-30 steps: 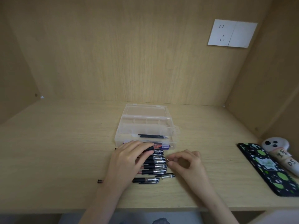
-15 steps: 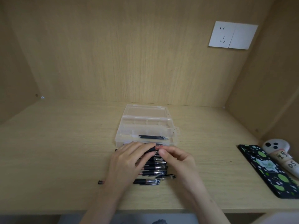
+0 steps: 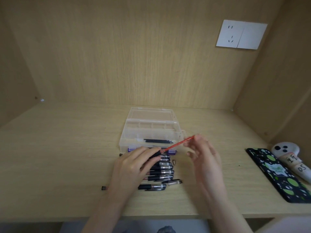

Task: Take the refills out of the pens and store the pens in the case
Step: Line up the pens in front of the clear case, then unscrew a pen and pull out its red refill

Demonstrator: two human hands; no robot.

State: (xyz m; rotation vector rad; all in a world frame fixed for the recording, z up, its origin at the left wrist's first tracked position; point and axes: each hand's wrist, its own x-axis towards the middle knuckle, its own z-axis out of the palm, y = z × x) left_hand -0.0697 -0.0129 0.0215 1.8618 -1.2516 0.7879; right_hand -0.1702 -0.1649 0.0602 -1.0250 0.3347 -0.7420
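Right fingers pinch red refill, partway out of pen clamped in left fingers. Case holds few black refills, no pens; row of pens on desk left to do.

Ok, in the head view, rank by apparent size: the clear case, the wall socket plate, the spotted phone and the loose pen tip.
1. clear case
2. spotted phone and wall socket plate: about alike; the phone is nearer the camera
3. loose pen tip

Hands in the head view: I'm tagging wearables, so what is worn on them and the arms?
The left hand and right hand are both bare: no gloves, rings, watch or bracelet show. The forearms are uncovered down to the frame's lower edge; no sleeves appear.
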